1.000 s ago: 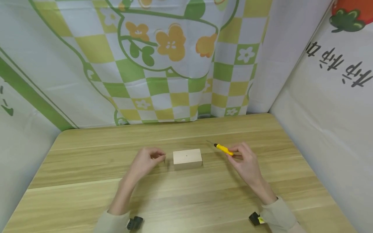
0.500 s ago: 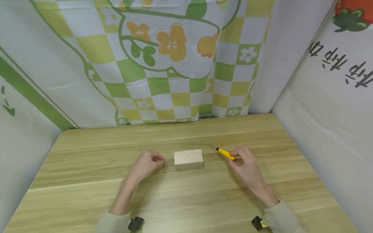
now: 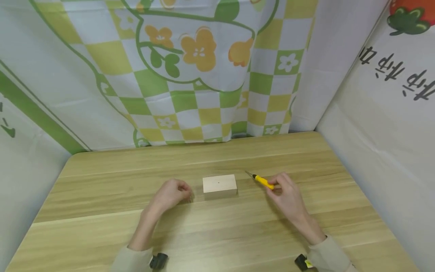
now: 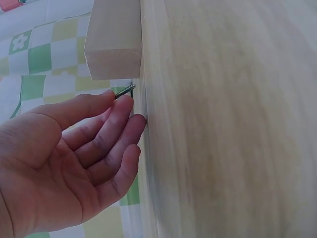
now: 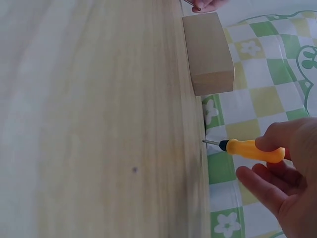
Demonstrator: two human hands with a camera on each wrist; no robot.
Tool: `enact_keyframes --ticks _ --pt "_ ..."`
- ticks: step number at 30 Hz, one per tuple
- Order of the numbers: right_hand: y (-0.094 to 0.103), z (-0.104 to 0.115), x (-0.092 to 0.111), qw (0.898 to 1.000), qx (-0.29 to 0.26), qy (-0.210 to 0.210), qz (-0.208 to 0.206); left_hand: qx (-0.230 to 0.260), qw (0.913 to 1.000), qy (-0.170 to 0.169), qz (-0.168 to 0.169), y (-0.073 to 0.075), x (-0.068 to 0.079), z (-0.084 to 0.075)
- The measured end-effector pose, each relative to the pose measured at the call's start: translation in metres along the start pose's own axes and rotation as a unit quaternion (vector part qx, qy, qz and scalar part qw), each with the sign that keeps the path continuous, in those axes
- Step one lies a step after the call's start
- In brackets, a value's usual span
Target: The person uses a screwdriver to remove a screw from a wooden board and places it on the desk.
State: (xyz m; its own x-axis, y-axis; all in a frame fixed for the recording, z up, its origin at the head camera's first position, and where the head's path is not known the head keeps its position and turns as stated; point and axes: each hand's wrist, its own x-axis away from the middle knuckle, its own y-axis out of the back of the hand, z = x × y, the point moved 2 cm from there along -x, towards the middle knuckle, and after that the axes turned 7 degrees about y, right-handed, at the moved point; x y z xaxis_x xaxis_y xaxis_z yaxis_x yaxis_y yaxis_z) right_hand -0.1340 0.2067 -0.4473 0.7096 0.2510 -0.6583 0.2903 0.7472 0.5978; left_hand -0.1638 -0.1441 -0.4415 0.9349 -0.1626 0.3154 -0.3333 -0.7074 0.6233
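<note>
A pale wooden block (image 3: pixel 219 183) with a small dark hole in its top lies on the table between the two hands. Left of it, my left hand (image 3: pixel 170 194) pinches a small metal screw (image 4: pixel 125 91) between thumb and forefinger, low over the tabletop. The screw's threaded end sticks out past the fingertips; its other end is hidden. To the block's right, my right hand (image 3: pixel 287 193) holds a yellow screwdriver (image 5: pixel 250 149) by its handle. The screwdriver's thin metal shaft points up and left in the head view, apart from the block.
The wood-grain table (image 3: pixel 217 230) reaches back to a checked green, yellow and white curtain (image 3: pixel 190 102). White sheets hang at both sides, the right one (image 3: pixel 380 143) with dark lettering. In the right wrist view, a small dark spot (image 5: pixel 134 169) marks the tabletop.
My left hand has lowered slightly toward the table with the screw. My right hand has shifted a little right and nearer with the screwdriver. The block keeps its place.
</note>
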Motion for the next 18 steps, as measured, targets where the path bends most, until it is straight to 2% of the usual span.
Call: enact_keyframes --ticks 4,9,18 --pt "0.0017 0.0013 0.0008 0.998 0.043 -0.03 0.021 0.002 1.0 -0.005 0.006 -0.001 -0.0018 -0.0003" --pt "0.0028 0.0007 0.0033 0.991 0.09 -0.068 0.069 -0.005 0.9999 -0.008 0.009 -0.0016 -0.0025 -0.0011" --pt "0.001 -0.0024 0.008 0.973 0.114 -0.133 0.153 -0.018 0.9997 -0.012 0.007 -0.004 -0.0076 0.0018"
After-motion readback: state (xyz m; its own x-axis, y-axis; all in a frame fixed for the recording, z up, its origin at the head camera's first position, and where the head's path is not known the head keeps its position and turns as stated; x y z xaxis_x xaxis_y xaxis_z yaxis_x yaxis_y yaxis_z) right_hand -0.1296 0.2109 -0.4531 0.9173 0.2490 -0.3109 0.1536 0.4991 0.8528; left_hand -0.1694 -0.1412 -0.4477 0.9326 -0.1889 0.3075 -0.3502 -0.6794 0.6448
